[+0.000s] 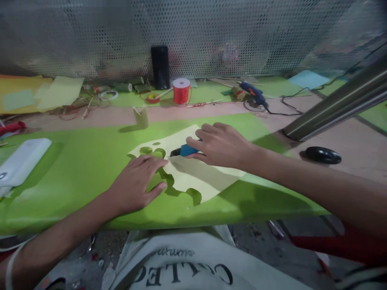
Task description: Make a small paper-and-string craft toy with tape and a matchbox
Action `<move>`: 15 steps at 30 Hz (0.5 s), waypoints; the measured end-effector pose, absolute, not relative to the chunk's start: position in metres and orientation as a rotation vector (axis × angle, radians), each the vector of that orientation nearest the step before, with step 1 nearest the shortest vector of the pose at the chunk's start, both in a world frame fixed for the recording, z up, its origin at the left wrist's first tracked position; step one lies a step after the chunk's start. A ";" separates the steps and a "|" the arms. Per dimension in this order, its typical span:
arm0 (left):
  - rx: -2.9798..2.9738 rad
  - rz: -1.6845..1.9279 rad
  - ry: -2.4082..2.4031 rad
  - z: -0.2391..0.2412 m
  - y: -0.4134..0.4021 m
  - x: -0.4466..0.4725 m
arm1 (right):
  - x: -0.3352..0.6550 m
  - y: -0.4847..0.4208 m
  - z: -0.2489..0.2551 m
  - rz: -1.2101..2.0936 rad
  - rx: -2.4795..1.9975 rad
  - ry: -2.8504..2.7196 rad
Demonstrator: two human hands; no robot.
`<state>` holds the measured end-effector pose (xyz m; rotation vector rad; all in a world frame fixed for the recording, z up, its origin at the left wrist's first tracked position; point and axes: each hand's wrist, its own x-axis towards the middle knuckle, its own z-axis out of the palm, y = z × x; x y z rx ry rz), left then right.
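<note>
A pale yellow sheet of paper (193, 177) with cut-out notches along its edges lies on a large bright green sheet (84, 169) that covers the table. My left hand (137, 183) rests flat on the yellow paper's left edge, fingers stretched out. My right hand (222, 145) is closed around a blue and black cutter (183, 151), whose tip points left onto the paper, close to my left fingertips.
A red thread spool (182, 91), a black upright box (160, 67), a blue glue gun (253, 94) with cable, green paper rolls (140, 117) and scraps lie at the back. A white device (21, 161) sits left, a black oval object (323, 155) right, under a metal bar (338, 106).
</note>
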<state>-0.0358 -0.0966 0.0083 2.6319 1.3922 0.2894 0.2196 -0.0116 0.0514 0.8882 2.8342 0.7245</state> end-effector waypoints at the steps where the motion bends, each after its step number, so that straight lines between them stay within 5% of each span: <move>1: 2.653 0.302 1.371 0.008 -0.096 -0.036 | 0.219 -0.008 0.052 0.740 0.855 2.850; 15: 2.668 0.203 1.400 0.011 -0.092 -0.032 | 0.213 0.026 0.054 0.918 0.512 2.969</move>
